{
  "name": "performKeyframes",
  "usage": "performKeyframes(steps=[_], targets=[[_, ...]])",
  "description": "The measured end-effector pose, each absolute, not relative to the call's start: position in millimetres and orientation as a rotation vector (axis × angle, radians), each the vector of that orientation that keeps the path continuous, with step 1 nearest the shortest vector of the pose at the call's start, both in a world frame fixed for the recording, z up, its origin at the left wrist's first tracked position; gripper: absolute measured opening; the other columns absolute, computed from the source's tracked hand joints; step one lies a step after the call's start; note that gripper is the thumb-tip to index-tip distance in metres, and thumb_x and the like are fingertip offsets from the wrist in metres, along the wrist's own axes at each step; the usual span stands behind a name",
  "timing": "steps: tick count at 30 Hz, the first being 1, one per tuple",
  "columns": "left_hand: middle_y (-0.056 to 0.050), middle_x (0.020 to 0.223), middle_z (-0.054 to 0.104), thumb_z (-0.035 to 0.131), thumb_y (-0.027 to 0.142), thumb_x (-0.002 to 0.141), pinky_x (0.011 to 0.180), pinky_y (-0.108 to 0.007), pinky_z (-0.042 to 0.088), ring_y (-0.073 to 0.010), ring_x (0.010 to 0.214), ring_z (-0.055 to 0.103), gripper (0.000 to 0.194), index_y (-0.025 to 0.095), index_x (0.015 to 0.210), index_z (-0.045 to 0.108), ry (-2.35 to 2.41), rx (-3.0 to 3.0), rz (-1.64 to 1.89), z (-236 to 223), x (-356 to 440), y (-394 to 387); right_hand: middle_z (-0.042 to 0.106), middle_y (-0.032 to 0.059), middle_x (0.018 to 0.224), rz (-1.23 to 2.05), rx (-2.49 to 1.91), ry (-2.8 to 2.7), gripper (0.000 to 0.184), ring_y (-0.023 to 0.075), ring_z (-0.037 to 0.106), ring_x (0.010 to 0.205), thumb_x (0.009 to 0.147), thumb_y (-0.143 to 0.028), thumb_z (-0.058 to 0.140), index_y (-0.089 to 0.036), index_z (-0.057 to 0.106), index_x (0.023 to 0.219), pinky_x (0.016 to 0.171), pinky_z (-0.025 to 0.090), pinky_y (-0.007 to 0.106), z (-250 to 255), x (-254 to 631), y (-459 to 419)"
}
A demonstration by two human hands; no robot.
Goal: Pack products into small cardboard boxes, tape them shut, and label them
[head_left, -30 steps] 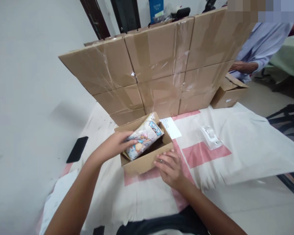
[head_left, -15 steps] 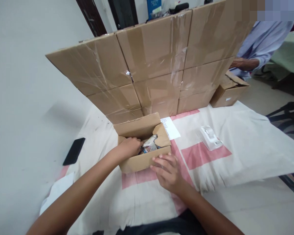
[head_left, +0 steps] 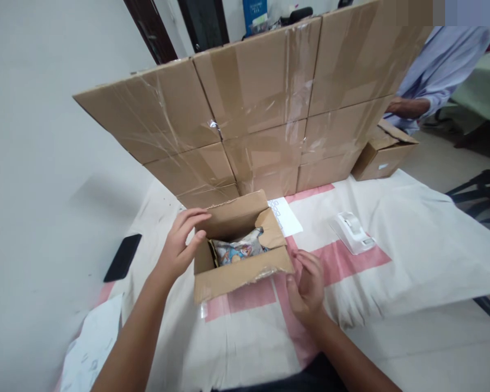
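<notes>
An open cardboard box [head_left: 245, 277] sits on the cloth in front of me, its near flap folded outward. Inside lies a crinkled packet [head_left: 240, 249] with a colourful cartoon print. My left hand [head_left: 184, 242] is at the box's left rim, fingers apart and holding nothing. By the right front corner is my right hand [head_left: 308, 283], its fingers curved and the thumb apart, with nothing between them. Whether its fingertips touch the cardboard I cannot tell.
A tall taped cardboard panel [head_left: 265, 98] stands behind the box. A white device [head_left: 354, 233] and a printed paper [head_left: 286, 216] lie to the right; a black phone [head_left: 122, 257] lies left. Another person's arm [head_left: 410, 107] shows beyond a second box [head_left: 381, 158].
My left hand has come out of the box and up to its left rim. My right hand has shifted right, off the front wall. The near flap now leans outward, showing more of the packet.
</notes>
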State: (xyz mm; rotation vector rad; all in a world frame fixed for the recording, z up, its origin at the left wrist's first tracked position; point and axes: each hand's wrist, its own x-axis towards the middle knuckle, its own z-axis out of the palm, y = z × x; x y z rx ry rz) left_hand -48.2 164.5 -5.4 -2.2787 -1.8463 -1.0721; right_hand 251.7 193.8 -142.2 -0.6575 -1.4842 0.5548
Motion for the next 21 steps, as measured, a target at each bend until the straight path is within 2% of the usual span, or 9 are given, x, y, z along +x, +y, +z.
performKeyframes(steps=[3,5,7,9,11,13,15,17,21], targets=[[-0.016,0.153,0.045,0.051,0.043,0.103,0.115,-0.054,0.042,-0.0316,0.144,0.043,0.045,0.025,0.143,0.051,-1.976,-2.041,-1.133,-32,-54,161,0.059,0.0148,0.129,0.58,-0.66,-1.518,0.057,0.0305,0.059,0.124,0.089,-0.012,0.06,-0.025,0.053,0.144,0.101,0.055,0.054,-144,250,193],[-0.019,0.162,0.034,0.057,0.045,0.099,0.11,-0.054,0.046,-0.0343,0.149,0.037,0.06,0.025,0.153,0.039,-2.067,-1.952,-1.193,-45,-54,161,0.059,0.0146,0.131,0.565,-0.648,-1.552,0.06,0.0297,0.058,0.126,0.089,-0.01,0.06,-0.026,0.052,0.146,0.101,0.055,0.052,-143,249,192],[-0.019,0.16,0.039,0.059,0.043,0.099,0.105,-0.051,0.05,-0.0326,0.146,0.044,0.067,0.027,0.158,0.031,-2.082,-1.919,-1.297,-54,-54,159,0.058,0.0151,0.135,0.548,-0.638,-1.575,0.064,0.0303,0.056,0.13,0.089,-0.01,0.06,-0.026,0.05,0.15,0.104,0.053,0.054,-142,249,192],[-0.016,0.146,0.055,0.059,0.04,0.099,0.104,-0.049,0.05,-0.0282,0.133,0.056,0.069,0.027,0.159,0.028,-2.012,-1.89,-1.403,-59,-53,156,0.055,0.0164,0.141,0.536,-0.64,-1.593,0.069,0.0327,0.052,0.136,0.089,-0.012,0.061,-0.025,0.044,0.155,0.109,0.049,0.06,-142,249,193],[-0.011,0.127,0.066,0.058,0.037,0.1,0.105,-0.048,0.048,-0.0243,0.12,0.062,0.064,0.026,0.158,0.031,-1.927,-1.891,-1.47,-61,-53,151,0.053,0.0166,0.146,0.523,-0.645,-1.619,0.072,0.0345,0.048,0.141,0.09,-0.016,0.061,-0.025,0.041,0.158,0.113,0.044,0.064,-143,250,194],[-0.008,0.114,0.07,0.054,0.036,0.102,0.105,-0.046,0.047,-0.0224,0.111,0.065,0.048,0.025,0.149,0.047,-1.884,-1.979,-1.463,-62,-54,145,0.053,0.0153,0.147,0.506,-0.629,-1.651,0.068,0.0341,0.049,0.141,0.092,-0.022,0.062,-0.027,0.042,0.157,0.113,0.045,0.065,-145,251,196],[-0.008,0.11,0.073,0.047,0.037,0.105,0.104,-0.045,0.046,-0.0233,0.11,0.066,0.033,0.024,0.13,0.064,-1.883,-2.099,-1.407,-62,-56,139,0.055,0.0137,0.145,0.485,-0.612,-1.65,0.059,0.0325,0.051,0.138,0.096,-0.028,0.061,-0.03,0.047,0.154,0.111,0.048,0.062,-145,251,198],[-0.009,0.112,0.075,0.041,0.043,0.107,0.103,-0.045,0.045,-0.0256,0.115,0.065,0.039,0.023,0.116,0.072,-1.922,-2.162,-1.364,-61,-59,135,0.057,0.0132,0.142,0.485,-0.611,-1.614,0.05,0.0309,0.054,0.136,0.1,-0.034,0.058,-0.031,0.052,0.149,0.108,0.051,0.059,-141,251,202],[-0.011,0.12,0.074,0.025,0.061,0.106,0.109,-0.048,0.042,-0.0293,0.127,0.061,0.063,0.022,0.121,0.072,-1.995,-2.205,-1.395,-64,-63,132,0.065,0.0108,0.119,0.659,-0.744,-1.504,0.032,0.0256,0.064,0.112,0.096,-0.037,0.066,-0.026,0.066,0.126,0.092,0.058,0.044,-119,246,215]])
